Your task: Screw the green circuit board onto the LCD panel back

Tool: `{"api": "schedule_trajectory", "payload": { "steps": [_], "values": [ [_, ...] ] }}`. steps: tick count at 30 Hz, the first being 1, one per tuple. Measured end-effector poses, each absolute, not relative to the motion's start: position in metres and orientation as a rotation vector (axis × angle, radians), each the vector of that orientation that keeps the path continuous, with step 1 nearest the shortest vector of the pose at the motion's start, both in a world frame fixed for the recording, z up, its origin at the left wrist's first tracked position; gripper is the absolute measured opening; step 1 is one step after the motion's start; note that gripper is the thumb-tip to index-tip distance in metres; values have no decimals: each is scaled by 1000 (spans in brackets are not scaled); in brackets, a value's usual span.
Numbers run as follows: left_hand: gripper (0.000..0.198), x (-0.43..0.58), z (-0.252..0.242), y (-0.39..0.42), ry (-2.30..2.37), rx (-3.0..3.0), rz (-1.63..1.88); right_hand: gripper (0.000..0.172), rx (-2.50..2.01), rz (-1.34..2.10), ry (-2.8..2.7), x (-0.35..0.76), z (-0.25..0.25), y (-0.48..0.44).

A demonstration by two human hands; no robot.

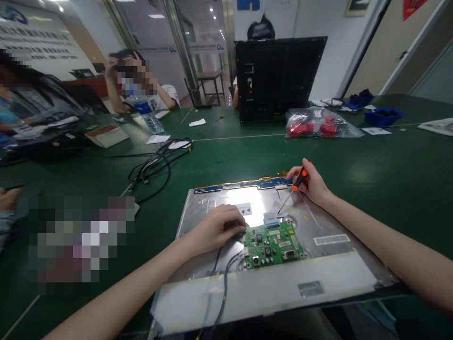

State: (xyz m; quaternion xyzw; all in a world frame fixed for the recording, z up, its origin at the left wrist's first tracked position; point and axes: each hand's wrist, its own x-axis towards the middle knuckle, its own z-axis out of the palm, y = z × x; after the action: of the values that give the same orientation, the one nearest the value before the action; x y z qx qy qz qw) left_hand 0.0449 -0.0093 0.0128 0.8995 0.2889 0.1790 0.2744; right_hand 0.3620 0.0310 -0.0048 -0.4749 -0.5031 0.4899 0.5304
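Clock from green circuit board (276, 245), which lies on metal panel (193, 219). Right hand (313, 184), 1 o'clock, grips screwdriver (300, 177), tip down near flat ribbon (272, 219) at 12. Left hand (224, 224), 10 o'clock, fingers curled by board's edge; can't tell if it holds anything. Grey cable (225, 288) leaves at 8, crossing white sheet (265, 288) at 6. Farther out: black cable bundle (164, 163) 10, bottle (150, 118) 10–11, monitor (279, 75) 12, partly blocking a person behind; plastic bag (318, 123) with red items, 1.
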Motion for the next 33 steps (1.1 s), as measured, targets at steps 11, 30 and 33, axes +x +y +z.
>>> {"api": "schedule_trajectory", "payload": {
  "steps": [11,30,33],
  "values": [
    [12,46,14,-10,762,2421,482,75,-1112,1161,-1199,360,-6,32],
    [7,46,11,-4,738,2142,483,73,-1014,1024,-1253,340,62,14],
    [7,47,11,-4,766,2119,472,70,-938,1121,-1296,316,75,4]
  ]
}}
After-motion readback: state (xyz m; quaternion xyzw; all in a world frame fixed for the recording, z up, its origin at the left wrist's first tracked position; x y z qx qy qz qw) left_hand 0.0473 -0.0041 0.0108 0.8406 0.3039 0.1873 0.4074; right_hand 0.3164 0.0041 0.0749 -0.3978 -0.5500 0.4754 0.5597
